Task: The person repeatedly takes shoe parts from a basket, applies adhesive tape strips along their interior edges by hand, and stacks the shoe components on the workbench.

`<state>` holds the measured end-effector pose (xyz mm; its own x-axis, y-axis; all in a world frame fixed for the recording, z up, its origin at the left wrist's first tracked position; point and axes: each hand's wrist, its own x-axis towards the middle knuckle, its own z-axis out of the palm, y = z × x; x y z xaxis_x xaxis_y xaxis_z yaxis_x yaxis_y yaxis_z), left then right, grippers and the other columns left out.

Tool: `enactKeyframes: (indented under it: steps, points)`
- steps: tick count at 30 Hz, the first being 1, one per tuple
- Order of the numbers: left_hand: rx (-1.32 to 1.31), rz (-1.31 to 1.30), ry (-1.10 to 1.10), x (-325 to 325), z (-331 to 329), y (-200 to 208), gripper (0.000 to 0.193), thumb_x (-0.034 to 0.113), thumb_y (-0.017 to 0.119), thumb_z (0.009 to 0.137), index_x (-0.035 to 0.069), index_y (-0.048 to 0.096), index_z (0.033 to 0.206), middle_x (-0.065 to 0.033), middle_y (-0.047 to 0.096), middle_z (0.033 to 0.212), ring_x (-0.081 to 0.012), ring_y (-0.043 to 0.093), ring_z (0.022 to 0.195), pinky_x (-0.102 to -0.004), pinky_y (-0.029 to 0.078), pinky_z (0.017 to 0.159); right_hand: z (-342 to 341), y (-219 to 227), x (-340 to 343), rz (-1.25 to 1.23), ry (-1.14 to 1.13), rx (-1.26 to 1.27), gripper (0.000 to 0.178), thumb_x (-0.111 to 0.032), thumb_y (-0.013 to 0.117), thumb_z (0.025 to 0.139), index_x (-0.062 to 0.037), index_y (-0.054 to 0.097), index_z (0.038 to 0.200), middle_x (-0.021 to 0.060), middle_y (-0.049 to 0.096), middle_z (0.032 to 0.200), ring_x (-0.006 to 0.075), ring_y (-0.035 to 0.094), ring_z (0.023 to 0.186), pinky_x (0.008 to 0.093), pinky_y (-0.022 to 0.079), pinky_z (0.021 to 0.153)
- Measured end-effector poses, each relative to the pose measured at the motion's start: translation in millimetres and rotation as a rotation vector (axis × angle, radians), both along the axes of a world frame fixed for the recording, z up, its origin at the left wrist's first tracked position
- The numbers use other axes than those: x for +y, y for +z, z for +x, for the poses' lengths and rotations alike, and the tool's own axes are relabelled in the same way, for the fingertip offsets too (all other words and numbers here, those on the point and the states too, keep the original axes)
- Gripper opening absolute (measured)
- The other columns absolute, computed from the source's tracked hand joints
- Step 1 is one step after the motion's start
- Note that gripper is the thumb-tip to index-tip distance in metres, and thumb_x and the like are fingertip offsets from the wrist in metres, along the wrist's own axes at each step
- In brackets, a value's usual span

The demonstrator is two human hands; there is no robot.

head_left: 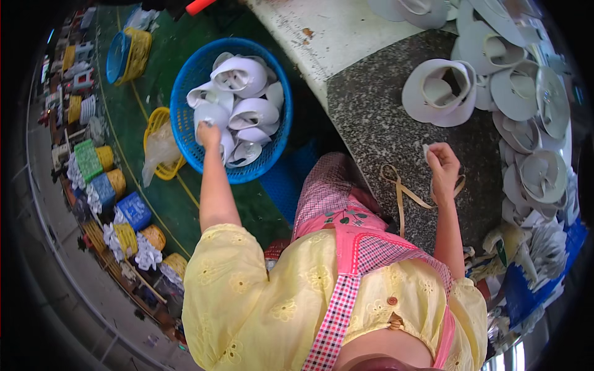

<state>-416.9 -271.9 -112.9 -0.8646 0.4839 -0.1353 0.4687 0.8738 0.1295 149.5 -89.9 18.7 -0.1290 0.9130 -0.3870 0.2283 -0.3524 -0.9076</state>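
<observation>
My left hand (209,133) reaches into a round blue plastic basket (283,139), its fingers closed on a smooth white curved piece (211,115) among several similar ones. Part of the grip is hidden behind the hand. Over the speckled dark worktop, my right hand (444,162) pinches a small white scrap (426,151), too small to identify. A beige ribbon (401,201) lies on the worktop beside the right hand. Farther back rests a single white curved piece (440,91), with a wide opening and a rounded flap inside.
Stacked white curved pieces (526,93) line the worktop's right side. A blue bin (541,263) with white scraps stands at lower right. A yellow basket (162,167) holding a clear plastic bag sits on the green floor, left of the blue one. More baskets (131,49) stand farther left.
</observation>
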Motion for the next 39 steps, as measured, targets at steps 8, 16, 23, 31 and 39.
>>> enactKeyframes:
  steps: [8, 16, 23, 31, 39]
  points:
    - [-0.887, 0.802, -0.535, 145.4, 255.4, 138.3, 0.028, 0.011, 0.061, 0.079, 0.005, 0.057, 0.106, -0.0059, 0.061, 0.098, -0.0116, 0.056, 0.082, -0.0244, 0.045, 0.070, -19.4, 23.6, -3.7, 0.025, 0.103, 0.007, 0.010, 0.000, 0.053, 0.077, -0.0013, 0.060, 0.084, -0.0010, 0.057, 0.070, 0.0031, 0.050, 0.064, 0.0181, 0.040, 0.057]
    - [-1.445, 0.625, -0.755, 163.3, 407.9, 167.6, 0.022, -0.002, 0.063, 0.073, 0.003, 0.059, 0.095, -0.0033, 0.060, 0.081, -0.0087, 0.057, 0.073, -0.0196, 0.045, 0.063, 4.6, 64.2, -13.7, 0.045, 0.108, -0.054, 0.007, -0.001, 0.056, 0.077, -0.0011, 0.059, 0.083, -0.0025, 0.055, 0.067, 0.0015, 0.049, 0.060, 0.0168, 0.039, 0.055]
    - [-1.496, 0.611, -0.596, 177.9, 434.6, 180.4, 0.014, 0.003, 0.062, 0.078, 0.001, 0.059, 0.091, 0.0000, 0.058, 0.074, -0.0068, 0.055, 0.070, -0.0201, 0.045, 0.066, 33.7, 55.4, -13.3, 0.056, -0.075, 0.110, 0.012, -0.002, 0.057, 0.076, -0.0013, 0.050, 0.084, 0.0015, 0.058, 0.068, 0.0044, 0.054, 0.063, 0.0191, 0.042, 0.056]
    - [-1.310, 0.648, -0.775, 175.7, 449.8, 175.3, 0.005, 0.001, 0.064, 0.074, 0.000, 0.061, 0.078, -0.0052, 0.060, 0.074, -0.0086, 0.056, 0.063, -0.0209, 0.045, 0.057, 45.8, 65.1, -8.3, 0.043, 0.010, -0.005, 0.021, -0.010, 0.063, 0.074, -0.0001, 0.050, 0.087, 0.0052, 0.058, 0.067, 0.0083, 0.056, 0.062, 0.0222, 0.045, 0.058]
    - [-1.032, 1.006, -0.825, 184.2, 433.3, 183.3, 0.007, -0.001, 0.064, 0.075, -0.001, 0.060, 0.080, -0.0061, 0.060, 0.074, -0.0102, 0.054, 0.062, -0.0200, 0.043, 0.058, 60.1, 48.0, -6.6, 0.194, -0.086, -0.089, 0.017, -0.014, 0.063, 0.074, -0.0070, 0.063, 0.090, 0.0005, 0.057, 0.064, 0.0101, 0.048, 0.065, 0.0252, 0.040, 0.057]
